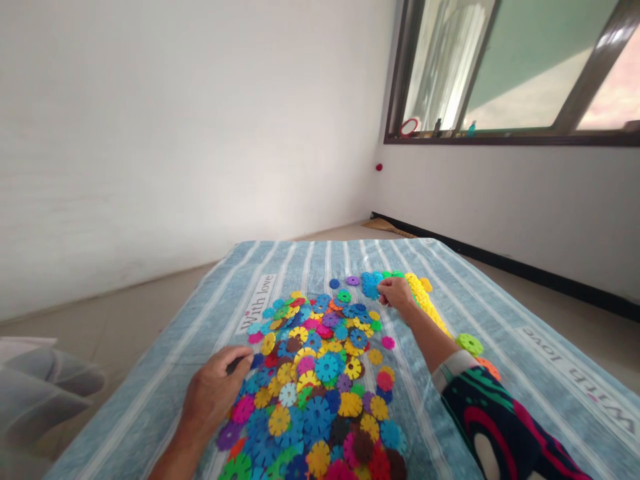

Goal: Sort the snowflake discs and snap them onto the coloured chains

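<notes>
A wide heap of plastic snowflake discs point(327, 367) in many colours, notched round their edges, covers the middle of the cloth. At the heap's left edge my left hand point(213, 383) is closed, with a dark blue snowflake disc point(257, 361) at its fingertips. Farther off, my right hand point(397, 293) pinches at the edge of a small pile of blue snowflake discs point(369, 283); its fingertips partly hide what they grip. Beside that hand runs a long row of yellow snowflake discs point(425, 303), with green discs point(393, 274) near its far end.
A blue-grey striped cloth point(200, 347) covers the table. Loose purple point(353, 281), lime green point(470, 343) and orange discs point(489, 368) lie around. White walls stand behind and right, with a window point(525, 67). A broom point(387, 226) rests on the floor; grey fabric point(45, 387) is at left.
</notes>
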A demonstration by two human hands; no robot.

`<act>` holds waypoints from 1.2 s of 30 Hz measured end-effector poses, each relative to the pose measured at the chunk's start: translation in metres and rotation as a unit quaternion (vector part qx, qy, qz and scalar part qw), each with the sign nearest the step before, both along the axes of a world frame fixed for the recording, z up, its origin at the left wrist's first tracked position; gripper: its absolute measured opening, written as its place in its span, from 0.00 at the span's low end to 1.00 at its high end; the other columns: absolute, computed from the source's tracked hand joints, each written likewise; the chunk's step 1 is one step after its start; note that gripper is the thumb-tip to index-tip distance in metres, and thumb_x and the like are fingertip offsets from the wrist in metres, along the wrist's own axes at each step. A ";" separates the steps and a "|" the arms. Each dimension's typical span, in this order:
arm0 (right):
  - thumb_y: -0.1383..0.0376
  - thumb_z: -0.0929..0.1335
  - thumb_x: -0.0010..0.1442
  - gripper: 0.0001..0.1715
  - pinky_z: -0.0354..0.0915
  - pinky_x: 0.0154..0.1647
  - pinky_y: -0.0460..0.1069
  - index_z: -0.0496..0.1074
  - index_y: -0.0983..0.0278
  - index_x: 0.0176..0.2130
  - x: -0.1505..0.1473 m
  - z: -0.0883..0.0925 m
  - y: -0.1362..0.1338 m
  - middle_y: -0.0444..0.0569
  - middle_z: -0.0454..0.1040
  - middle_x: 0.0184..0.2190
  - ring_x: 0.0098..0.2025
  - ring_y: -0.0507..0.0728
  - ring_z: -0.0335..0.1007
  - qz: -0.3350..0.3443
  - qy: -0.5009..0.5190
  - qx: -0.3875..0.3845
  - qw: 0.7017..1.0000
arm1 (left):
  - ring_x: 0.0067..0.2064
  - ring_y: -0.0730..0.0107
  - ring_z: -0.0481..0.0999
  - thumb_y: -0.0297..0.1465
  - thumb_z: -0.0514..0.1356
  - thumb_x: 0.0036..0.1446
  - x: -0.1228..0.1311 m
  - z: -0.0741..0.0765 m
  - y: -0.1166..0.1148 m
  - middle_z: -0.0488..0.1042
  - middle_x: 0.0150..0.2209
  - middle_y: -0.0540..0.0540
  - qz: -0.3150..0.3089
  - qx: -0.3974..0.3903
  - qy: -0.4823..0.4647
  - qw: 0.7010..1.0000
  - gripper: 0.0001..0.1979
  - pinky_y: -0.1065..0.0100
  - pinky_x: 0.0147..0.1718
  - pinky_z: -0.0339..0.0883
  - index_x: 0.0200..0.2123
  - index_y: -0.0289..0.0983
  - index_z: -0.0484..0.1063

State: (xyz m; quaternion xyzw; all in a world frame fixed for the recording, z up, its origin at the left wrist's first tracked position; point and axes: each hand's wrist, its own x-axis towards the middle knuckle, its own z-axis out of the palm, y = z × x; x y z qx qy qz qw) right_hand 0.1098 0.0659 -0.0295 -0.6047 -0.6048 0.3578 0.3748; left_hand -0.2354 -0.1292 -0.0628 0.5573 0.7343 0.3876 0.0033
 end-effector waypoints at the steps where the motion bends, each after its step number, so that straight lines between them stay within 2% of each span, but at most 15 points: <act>1: 0.71 0.65 0.48 0.07 0.55 0.17 0.41 0.68 0.65 0.20 -0.002 -0.003 0.004 0.38 0.65 0.10 0.14 0.47 0.59 0.000 -0.009 0.000 1.000 | 0.35 0.63 0.80 0.43 0.56 0.47 0.000 0.000 0.000 0.82 0.32 0.48 -0.001 0.002 0.001 1.000 0.15 0.69 0.38 0.73 0.28 0.43 0.78; 9: 0.71 0.64 0.48 0.09 0.54 0.18 0.40 0.72 0.66 0.21 -0.008 -0.014 0.024 0.39 0.64 0.09 0.15 0.47 0.60 0.000 -0.061 0.013 0.998 | 0.35 0.62 0.80 0.42 0.55 0.47 0.004 0.004 -0.002 0.82 0.32 0.49 0.003 -0.003 0.000 1.000 0.14 0.68 0.38 0.73 0.27 0.43 0.77; 13: 0.70 0.65 0.48 0.07 0.55 0.19 0.40 0.73 0.67 0.24 -0.009 -0.018 0.029 0.38 0.64 0.09 0.15 0.47 0.61 -0.005 -0.058 0.015 0.998 | 0.34 0.62 0.80 0.42 0.56 0.46 0.004 0.004 -0.002 0.82 0.31 0.49 0.001 -0.003 -0.004 1.000 0.13 0.69 0.37 0.73 0.26 0.43 0.77; 16: 0.69 0.65 0.48 0.07 0.56 0.19 0.40 0.73 0.66 0.23 -0.005 -0.019 0.029 0.39 0.65 0.10 0.15 0.47 0.61 -0.010 -0.042 0.015 0.999 | 0.34 0.61 0.80 0.43 0.56 0.45 0.003 0.004 -0.001 0.82 0.32 0.49 0.006 -0.007 -0.009 1.000 0.14 0.68 0.38 0.73 0.27 0.43 0.78; 19: 0.68 0.66 0.49 0.07 0.56 0.18 0.41 0.71 0.66 0.22 0.006 -0.015 0.029 0.40 0.66 0.11 0.15 0.47 0.61 -0.026 -0.018 0.017 0.999 | 0.35 0.60 0.80 0.43 0.56 0.45 0.003 0.005 -0.001 0.82 0.32 0.49 0.006 -0.010 -0.011 1.000 0.14 0.67 0.37 0.74 0.27 0.43 0.78; 23: 0.66 0.66 0.50 0.05 0.57 0.17 0.41 0.72 0.66 0.27 0.022 0.000 0.033 0.41 0.68 0.13 0.16 0.48 0.61 -0.054 0.020 0.021 0.998 | 0.34 0.60 0.80 0.43 0.56 0.45 0.004 0.007 -0.001 0.81 0.31 0.48 0.007 -0.012 -0.013 1.000 0.14 0.66 0.37 0.74 0.26 0.44 0.77; 28: 0.65 0.65 0.51 0.06 0.58 0.17 0.42 0.71 0.66 0.29 0.026 0.011 0.038 0.40 0.67 0.13 0.15 0.48 0.60 -0.065 0.040 0.031 0.997 | 0.33 0.60 0.80 0.43 0.55 0.45 0.004 0.009 -0.001 0.81 0.31 0.49 0.008 -0.014 -0.011 1.000 0.14 0.66 0.36 0.74 0.26 0.44 0.77; 36: 0.68 0.65 0.49 0.08 0.56 0.18 0.41 0.71 0.65 0.21 0.007 -0.009 0.028 0.41 0.69 0.12 0.16 0.48 0.61 0.001 -0.024 0.019 1.000 | 0.33 0.62 0.80 0.43 0.56 0.45 0.004 0.005 -0.002 0.82 0.31 0.49 0.006 -0.005 -0.010 1.000 0.13 0.68 0.36 0.73 0.26 0.44 0.78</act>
